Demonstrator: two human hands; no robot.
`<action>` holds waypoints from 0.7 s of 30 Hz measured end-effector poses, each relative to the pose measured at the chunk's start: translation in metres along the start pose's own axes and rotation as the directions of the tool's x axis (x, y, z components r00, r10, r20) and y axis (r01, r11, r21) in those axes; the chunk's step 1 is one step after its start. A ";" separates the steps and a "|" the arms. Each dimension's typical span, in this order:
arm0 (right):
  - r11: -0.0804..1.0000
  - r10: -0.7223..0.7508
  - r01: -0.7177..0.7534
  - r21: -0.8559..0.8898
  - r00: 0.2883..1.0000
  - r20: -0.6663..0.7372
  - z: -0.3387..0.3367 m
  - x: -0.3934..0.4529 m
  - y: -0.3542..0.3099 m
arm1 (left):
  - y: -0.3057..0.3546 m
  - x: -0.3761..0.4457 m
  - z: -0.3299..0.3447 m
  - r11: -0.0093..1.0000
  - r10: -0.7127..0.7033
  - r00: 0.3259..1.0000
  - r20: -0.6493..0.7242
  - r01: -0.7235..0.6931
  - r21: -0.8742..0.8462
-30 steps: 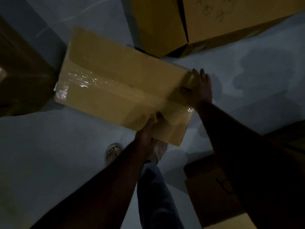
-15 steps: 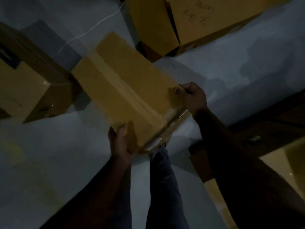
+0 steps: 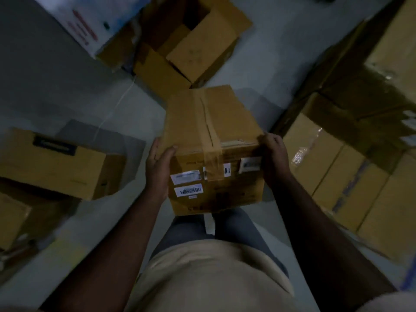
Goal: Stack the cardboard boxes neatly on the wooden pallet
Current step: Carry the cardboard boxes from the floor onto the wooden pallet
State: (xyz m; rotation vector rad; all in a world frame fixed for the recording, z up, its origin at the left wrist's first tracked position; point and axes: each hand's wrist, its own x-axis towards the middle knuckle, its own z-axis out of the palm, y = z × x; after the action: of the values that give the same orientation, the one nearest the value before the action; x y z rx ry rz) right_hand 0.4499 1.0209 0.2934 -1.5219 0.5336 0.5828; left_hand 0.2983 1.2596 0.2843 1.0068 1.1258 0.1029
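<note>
I hold a taped brown cardboard box (image 3: 211,122) in front of my body, above the pale floor. Its near face carries several white barcode labels. My left hand (image 3: 157,170) grips its left near edge and my right hand (image 3: 274,158) grips its right near corner. A stack of taped cardboard boxes (image 3: 333,167) stands at the right. No wooden pallet shows clearly in the dim view.
An open cardboard box (image 3: 191,48) lies on the floor straight ahead, beside a white printed carton (image 3: 90,21). Another box (image 3: 51,163) with a handle slot sits at the left, with more cardboard below it. A thin white cord (image 3: 117,106) runs across the floor.
The box has been lifted off the floor and turned so its labelled end faces me. Both hands shifted to its sides. The view swung, showing the stack at the right.
</note>
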 end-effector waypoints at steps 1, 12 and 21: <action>0.999 -0.013 0.014 0.037 0.999 -0.034 -0.016 -0.020 -0.003 | 0.004 -0.017 0.009 0.999 0.024 0.999 0.026 -0.025 0.020; 0.940 -0.087 0.165 0.298 0.962 -0.257 -0.251 -0.176 0.015 | -0.052 -0.197 0.138 0.921 0.193 0.921 0.339 -0.289 0.261; 0.941 -0.023 0.179 0.287 0.881 -0.473 -0.506 -0.269 0.040 | -0.180 -0.385 0.291 0.840 0.164 0.802 0.574 -0.419 0.345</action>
State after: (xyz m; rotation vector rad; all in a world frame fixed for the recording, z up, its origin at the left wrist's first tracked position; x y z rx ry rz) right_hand 0.2385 0.5085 0.4444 -1.3592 0.8657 0.0286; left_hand 0.2726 0.7708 0.4433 1.5281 0.4711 -0.1914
